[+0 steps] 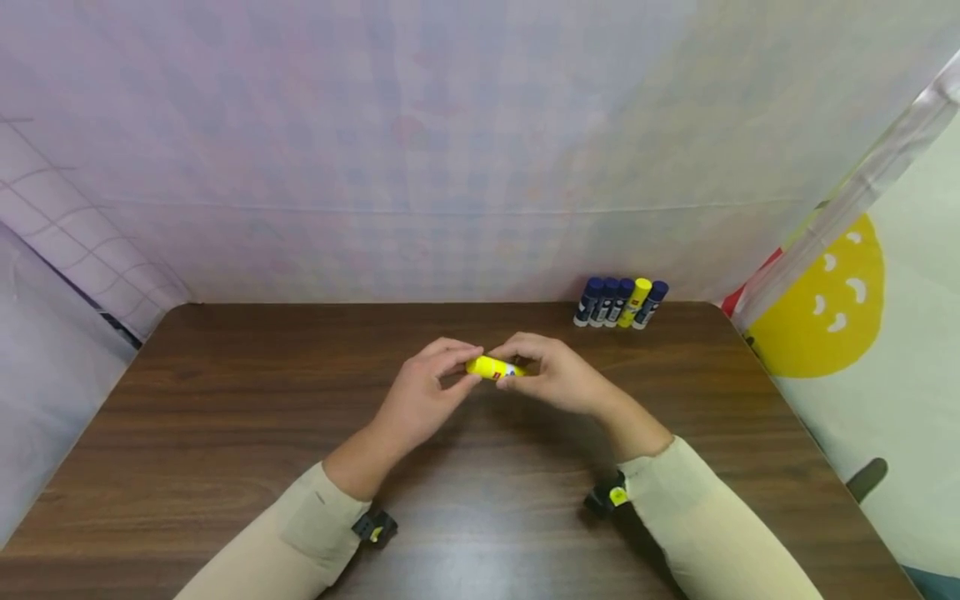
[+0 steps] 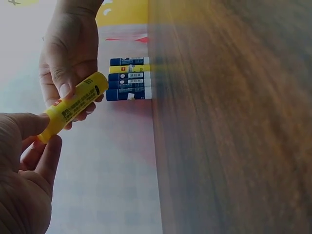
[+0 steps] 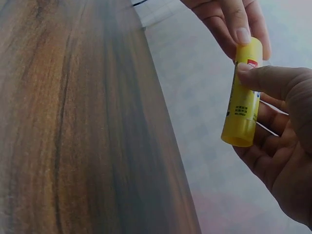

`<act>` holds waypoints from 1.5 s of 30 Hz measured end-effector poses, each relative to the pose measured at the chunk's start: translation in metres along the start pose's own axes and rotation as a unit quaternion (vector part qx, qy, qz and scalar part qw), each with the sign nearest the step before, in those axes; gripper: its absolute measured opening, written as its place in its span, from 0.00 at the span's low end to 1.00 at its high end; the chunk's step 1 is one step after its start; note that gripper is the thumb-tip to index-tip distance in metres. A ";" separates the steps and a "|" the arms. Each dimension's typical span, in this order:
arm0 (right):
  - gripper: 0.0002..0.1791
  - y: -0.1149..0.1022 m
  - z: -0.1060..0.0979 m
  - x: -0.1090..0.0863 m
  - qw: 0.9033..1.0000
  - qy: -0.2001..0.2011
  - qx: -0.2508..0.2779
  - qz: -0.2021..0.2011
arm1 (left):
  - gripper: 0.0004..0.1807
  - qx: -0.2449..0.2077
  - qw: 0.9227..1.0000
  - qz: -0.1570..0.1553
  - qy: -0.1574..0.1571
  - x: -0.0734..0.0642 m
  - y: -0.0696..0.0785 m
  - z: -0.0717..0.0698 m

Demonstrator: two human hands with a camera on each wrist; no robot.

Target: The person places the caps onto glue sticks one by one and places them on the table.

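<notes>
A yellow glue stick (image 1: 489, 367) is held nearly level above the middle of the table, between both hands. My left hand (image 1: 423, 387) pinches its cap end between thumb and fingers. Around the body of the stick, my right hand (image 1: 558, 373) curls its thumb and fingers. In the right wrist view, the glue stick (image 3: 242, 105) shows a red label and dark print, with the right thumb pressed on its side. The left wrist view shows the other side of the glue stick (image 2: 80, 102), with its base end past the right fingers.
At the back right of the brown wooden table (image 1: 225, 433) stands a row of glue sticks, several dark blue (image 1: 588, 302) and one yellow (image 1: 635, 302). A pale checked curtain (image 1: 390, 167) hangs behind the table's back edge.
</notes>
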State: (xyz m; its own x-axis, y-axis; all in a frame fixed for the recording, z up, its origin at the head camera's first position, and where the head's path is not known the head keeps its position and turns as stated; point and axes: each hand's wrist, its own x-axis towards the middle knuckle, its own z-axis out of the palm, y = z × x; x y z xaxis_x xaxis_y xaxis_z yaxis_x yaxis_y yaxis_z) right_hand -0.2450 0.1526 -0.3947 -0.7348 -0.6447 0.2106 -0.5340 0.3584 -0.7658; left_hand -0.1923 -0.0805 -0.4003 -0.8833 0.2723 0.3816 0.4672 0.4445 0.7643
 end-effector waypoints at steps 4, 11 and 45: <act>0.16 0.001 -0.001 -0.003 1.000 -0.007 -0.014 0.007 | 0.21 0.008 1.000 0.001 -0.014 0.001 0.002 0.001; 0.16 0.003 -0.006 -0.007 0.999 0.016 -0.035 0.022 | 0.27 0.016 0.998 -0.016 -0.053 0.009 0.002 0.003; 0.14 0.073 -0.090 -0.045 0.870 0.408 0.198 0.194 | 0.29 0.110 0.987 -0.003 -0.120 0.023 0.001 0.012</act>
State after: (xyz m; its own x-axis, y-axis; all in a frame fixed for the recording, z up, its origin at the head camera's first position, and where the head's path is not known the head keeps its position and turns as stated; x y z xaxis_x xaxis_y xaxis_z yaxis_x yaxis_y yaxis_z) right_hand -0.2885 0.2679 -0.4055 -0.9663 0.2237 0.1271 -0.1126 0.0764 -0.9907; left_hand -0.2111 -0.0631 -0.3970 -0.8639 0.4517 0.2226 0.4822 0.6144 0.6245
